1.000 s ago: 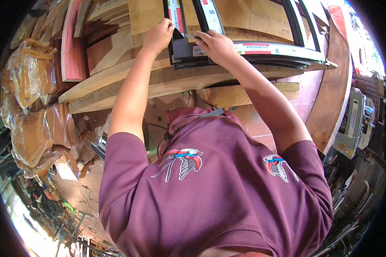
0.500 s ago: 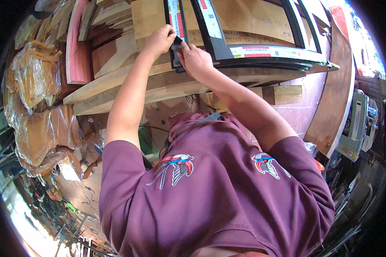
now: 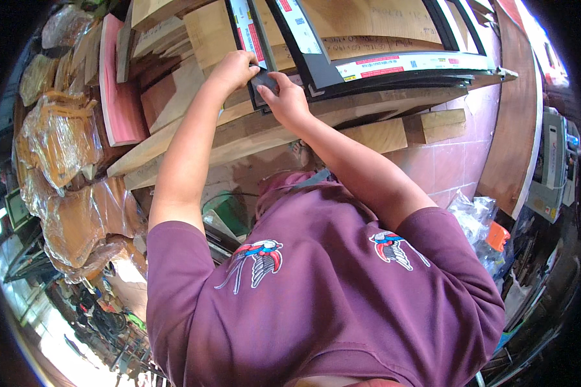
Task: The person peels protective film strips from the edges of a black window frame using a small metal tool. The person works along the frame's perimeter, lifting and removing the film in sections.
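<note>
A black frame with printed white and red film on its face stands at the top middle, its near end toward me. At that end, my left hand is closed, its fingertips at a small flat black piece. My right hand holds the same piece from the right, thumb and forefinger at its edges. Whether this piece is loose or part of the frame's corner I cannot make out. Just right of my right hand lies another black frame with the same film, on top of several stacked ones.
Long wooden boards lie under the frames. Left stand a pink-edged plank and carved wooden parts in clear plastic wrap. A brown board and a grey machine are at the right. A green object sits below.
Both hands have shifted slightly lower in the picture, along with the whole scene. My right thumb and forefinger have spread farther apart around the black piece.
</note>
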The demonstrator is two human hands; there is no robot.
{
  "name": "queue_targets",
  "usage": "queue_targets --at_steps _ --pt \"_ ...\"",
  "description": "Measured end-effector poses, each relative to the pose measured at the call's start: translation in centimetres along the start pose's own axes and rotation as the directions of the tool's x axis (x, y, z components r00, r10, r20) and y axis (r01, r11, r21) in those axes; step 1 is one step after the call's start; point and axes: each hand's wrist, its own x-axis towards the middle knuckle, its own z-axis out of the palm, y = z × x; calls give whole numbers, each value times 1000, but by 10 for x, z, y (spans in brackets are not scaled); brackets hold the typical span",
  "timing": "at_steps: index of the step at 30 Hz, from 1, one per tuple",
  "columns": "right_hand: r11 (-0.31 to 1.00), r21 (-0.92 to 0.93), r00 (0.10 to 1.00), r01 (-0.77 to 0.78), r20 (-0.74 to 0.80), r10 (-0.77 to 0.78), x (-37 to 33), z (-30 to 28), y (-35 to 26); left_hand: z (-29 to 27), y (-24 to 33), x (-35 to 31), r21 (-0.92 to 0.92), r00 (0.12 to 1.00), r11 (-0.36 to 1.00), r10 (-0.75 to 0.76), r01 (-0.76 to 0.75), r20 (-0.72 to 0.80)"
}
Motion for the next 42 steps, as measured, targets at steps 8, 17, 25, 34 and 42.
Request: queue_targets --at_steps 8,17,25,34,42 --pt "1000 15 997 18 -77 -17 15 5 -1 -2 4 -2 -149 992 989 -31 13 -121" --pt "997 68 994 -43 -94 49 13 2 -4 4 -5 5 -352 986 936 -87 31 -143" --pt "990 128 995 -62 -66 71 14 -1 -9 -5 3 0 -310 990 948 -104 68 -99" --pt "985 171 988 -32 -145 58 20 6 -14 7 12 -21 -299 954 948 16 -110 -301" --pt "975 210 963 75 -271 -16 31 13 -11 11 15 -26 -453 960 889 -62 -71 -274"
